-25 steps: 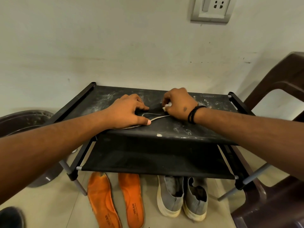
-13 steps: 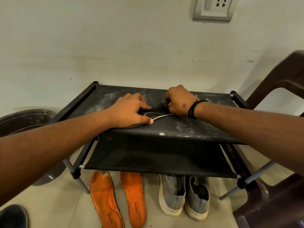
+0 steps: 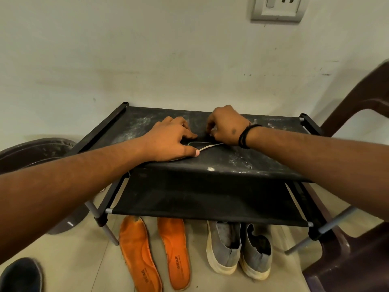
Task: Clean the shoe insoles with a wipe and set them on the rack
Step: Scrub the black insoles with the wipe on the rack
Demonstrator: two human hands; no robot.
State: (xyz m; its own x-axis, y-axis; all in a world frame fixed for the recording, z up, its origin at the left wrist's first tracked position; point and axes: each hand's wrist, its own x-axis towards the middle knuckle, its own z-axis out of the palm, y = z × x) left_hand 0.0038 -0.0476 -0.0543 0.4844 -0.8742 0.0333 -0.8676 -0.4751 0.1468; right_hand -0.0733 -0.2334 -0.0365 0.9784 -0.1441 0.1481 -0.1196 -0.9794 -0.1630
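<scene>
A dark insole (image 3: 203, 146) with a pale edge lies on the top shelf of the black fabric rack (image 3: 242, 163). My left hand (image 3: 171, 140) presses down on its near end, fingers spread and thumb along the pale edge. My right hand (image 3: 226, 126) is curled over the insole's far end, gripping a small white wipe (image 3: 213, 130) that barely shows under the fingers. Two orange insoles (image 3: 134, 253) (image 3: 175, 251) lie on the floor in front of the rack.
A pair of grey slip-on shoes (image 3: 237, 247) stands on the floor beside the orange insoles. A brown plastic chair (image 3: 357, 260) is on the right, a dark round basin (image 3: 33, 152) on the left. The wall with a socket (image 3: 277, 9) is right behind the rack.
My right hand has slid away from me along the insole toward the wall with the wipe. My left hand stays pressed on the insole.
</scene>
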